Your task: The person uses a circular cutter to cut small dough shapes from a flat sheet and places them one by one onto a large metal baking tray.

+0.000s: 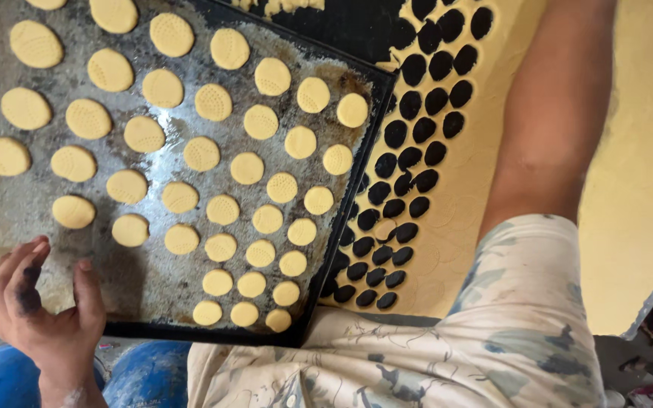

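left hand [39,302] on baking tray [153,283], dough rounds [247,168]

No packages, labels, signs or screens anywhere in this view right now, nothing printed or wrapped showing at all from the head camera.

Bare tray corner [126,291] beside dough rounds [218,282]
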